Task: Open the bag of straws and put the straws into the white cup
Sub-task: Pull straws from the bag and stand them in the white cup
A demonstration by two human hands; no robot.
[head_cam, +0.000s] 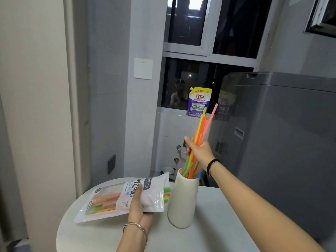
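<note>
A tall white cup [181, 200] stands on the round white table [214, 224]. My right hand [199, 151] grips a bundle of coloured straws [201, 128] above the cup, and their lower ends sit inside its mouth. The straw bag [116, 195], white with a clear window, lies flat on the table left of the cup. Its open end faces the cup, and a few green and yellow straw ends [167, 194] stick out there. More straws show through the window. My left hand [140, 206] holds the bag near its open end, thumb on top.
A grey washing machine [283, 135] stands close on the right. A purple detergent pouch [198, 102] sits on the window sill behind. A wall and door frame [36, 106] rise to the left of the table.
</note>
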